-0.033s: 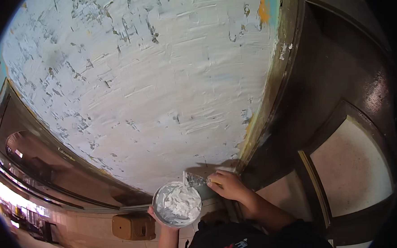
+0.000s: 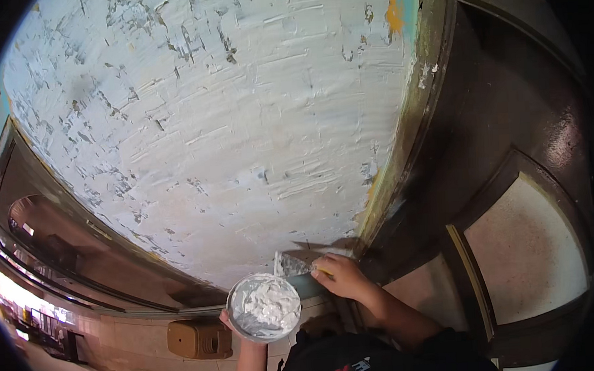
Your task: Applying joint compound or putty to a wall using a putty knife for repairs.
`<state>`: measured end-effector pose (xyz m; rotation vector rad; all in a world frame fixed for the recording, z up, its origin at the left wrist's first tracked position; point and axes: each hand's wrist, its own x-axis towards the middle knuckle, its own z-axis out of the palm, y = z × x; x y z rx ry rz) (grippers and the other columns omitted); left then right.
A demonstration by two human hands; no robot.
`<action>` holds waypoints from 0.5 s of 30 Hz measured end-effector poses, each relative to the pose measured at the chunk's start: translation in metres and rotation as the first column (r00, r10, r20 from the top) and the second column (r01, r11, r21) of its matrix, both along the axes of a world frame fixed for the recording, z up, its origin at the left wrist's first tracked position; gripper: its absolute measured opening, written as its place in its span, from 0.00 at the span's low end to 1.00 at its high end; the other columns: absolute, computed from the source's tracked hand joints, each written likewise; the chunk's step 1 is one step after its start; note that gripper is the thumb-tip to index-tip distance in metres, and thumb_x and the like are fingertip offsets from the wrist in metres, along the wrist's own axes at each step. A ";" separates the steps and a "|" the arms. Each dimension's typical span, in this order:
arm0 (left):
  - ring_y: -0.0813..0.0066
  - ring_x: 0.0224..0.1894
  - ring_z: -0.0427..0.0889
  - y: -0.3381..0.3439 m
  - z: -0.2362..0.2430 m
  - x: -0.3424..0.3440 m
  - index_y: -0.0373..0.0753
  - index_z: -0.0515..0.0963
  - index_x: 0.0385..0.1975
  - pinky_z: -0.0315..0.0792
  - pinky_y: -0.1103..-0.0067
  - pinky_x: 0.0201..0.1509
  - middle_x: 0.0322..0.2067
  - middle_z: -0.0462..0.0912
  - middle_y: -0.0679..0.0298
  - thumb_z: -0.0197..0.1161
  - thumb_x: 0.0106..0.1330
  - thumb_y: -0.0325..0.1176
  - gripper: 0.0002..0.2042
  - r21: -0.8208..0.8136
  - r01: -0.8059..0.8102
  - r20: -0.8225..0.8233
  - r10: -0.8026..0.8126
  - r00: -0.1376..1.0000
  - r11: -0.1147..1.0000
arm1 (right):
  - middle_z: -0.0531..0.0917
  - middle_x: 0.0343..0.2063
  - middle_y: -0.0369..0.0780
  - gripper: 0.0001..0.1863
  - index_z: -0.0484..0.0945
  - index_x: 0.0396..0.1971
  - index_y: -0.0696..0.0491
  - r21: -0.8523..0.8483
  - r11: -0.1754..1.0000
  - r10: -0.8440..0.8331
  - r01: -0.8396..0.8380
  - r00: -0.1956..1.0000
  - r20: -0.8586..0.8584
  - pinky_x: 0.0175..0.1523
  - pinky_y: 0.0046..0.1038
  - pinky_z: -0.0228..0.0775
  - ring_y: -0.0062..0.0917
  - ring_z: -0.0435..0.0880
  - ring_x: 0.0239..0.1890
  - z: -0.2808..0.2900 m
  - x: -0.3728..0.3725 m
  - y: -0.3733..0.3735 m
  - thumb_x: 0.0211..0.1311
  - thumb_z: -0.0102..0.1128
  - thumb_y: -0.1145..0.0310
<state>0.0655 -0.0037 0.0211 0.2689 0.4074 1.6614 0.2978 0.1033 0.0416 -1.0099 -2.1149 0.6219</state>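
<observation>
My left hand (image 2: 227, 319) grips a round bowl (image 2: 239, 328) from its left side and below, most of the fingers hidden behind it. Lumpy white putty (image 2: 271, 305) fills much of the bowl and smears its inner wall. In my right hand (image 2: 345, 275) is a putty knife (image 2: 293, 265), its yellowish handle inside the closed fingers. Its flat, putty-smeared blade points left, with white putty along the leading edge, just above the bowl's upper right rim. Behind it rises the wall (image 2: 275, 153), coated in uneven white putty with bare grey patches, mostly at upper left.
A dark wooden door (image 2: 507, 94) with pale panels stands on the right, beside a worn frame (image 2: 411, 126). Dark-framed woodwork (image 2: 105, 249) runs along the left. A brown plastic stool (image 2: 199, 340) sits on the tiled floor (image 2: 134, 348), left of the bowl.
The putty knife's blade has lifted slightly off the bowl's rim and turned to show more of its flat face. The bowl has shifted very slightly.
</observation>
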 end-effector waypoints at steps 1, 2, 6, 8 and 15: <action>0.48 0.61 0.67 -0.003 0.001 0.003 0.41 0.60 0.64 0.65 0.52 0.61 0.63 0.63 0.49 0.51 0.51 0.72 0.47 0.058 0.033 -0.008 -0.033 0.999 0.998 | 0.79 0.30 0.40 0.12 0.79 0.39 0.51 -0.004 1.000 0.001 -0.001 1.000 0.002 0.36 0.35 0.72 0.38 0.80 0.32 -0.002 0.002 0.000 0.59 0.61 0.61; 0.48 0.62 0.66 -0.004 0.007 0.007 0.41 0.60 0.64 0.65 0.52 0.62 0.63 0.63 0.49 0.50 0.50 0.73 0.48 0.098 0.051 -0.050 -0.046 0.998 0.994 | 0.79 0.31 0.41 0.12 0.78 0.38 0.53 -0.018 1.000 -0.014 0.012 0.995 -0.097 0.37 0.35 0.72 0.39 0.80 0.32 0.001 0.003 0.000 0.59 0.61 0.62; 0.48 0.63 0.65 -0.012 0.011 0.015 0.42 0.60 0.65 0.63 0.52 0.63 0.63 0.61 0.47 0.49 0.50 0.75 0.48 0.043 0.015 -0.048 -0.013 0.999 0.999 | 0.78 0.29 0.44 0.14 0.73 0.39 0.57 -0.168 0.986 -0.038 -0.017 0.946 -0.322 0.35 0.30 0.70 0.35 0.79 0.29 0.007 -0.004 -0.004 0.60 0.62 0.64; 0.48 0.63 0.65 -0.018 0.005 0.015 0.42 0.60 0.65 0.63 0.52 0.63 0.64 0.61 0.48 0.49 0.50 0.74 0.48 0.017 -0.010 -0.046 0.011 0.999 1.000 | 0.76 0.25 0.43 0.16 0.69 0.41 0.57 -0.298 0.951 -0.055 -0.081 0.905 -0.421 0.33 0.28 0.67 0.30 0.76 0.25 0.010 -0.014 -0.006 0.62 0.61 0.63; 0.49 0.61 0.68 -0.042 -0.023 0.010 0.42 0.61 0.64 0.65 0.53 0.61 0.62 0.65 0.53 0.47 0.53 0.73 0.46 -0.058 -0.010 0.043 0.012 0.999 0.998 | 0.71 0.17 0.39 0.11 0.69 0.38 0.57 -0.131 0.991 -0.056 -0.007 0.883 -0.466 0.27 0.26 0.64 0.21 0.72 0.20 0.031 -0.032 0.020 0.67 0.54 0.64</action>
